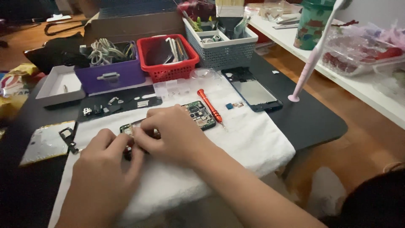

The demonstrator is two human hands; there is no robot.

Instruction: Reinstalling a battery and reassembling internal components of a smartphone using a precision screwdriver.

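A green phone circuit board [199, 113] lies on a white towel [249, 139] spread over a black table. My right hand [173, 133] rests over its left part, fingers pinched on the board's edge. My left hand [103, 162] sits just left of it, fingers curled against the same spot, touching a small dark part that is mostly hidden. A red-handled screwdriver [209, 106] lies on the towel just right of the board.
A phone frame with screen [255, 93] lies at the towel's far right. Behind stand a purple box of cables [110, 74], a red basket [168, 59], a grey basket [221, 44], a white tray [59, 86]. A pink stand [310, 63] sits right; small parts on a black mat [120, 103].
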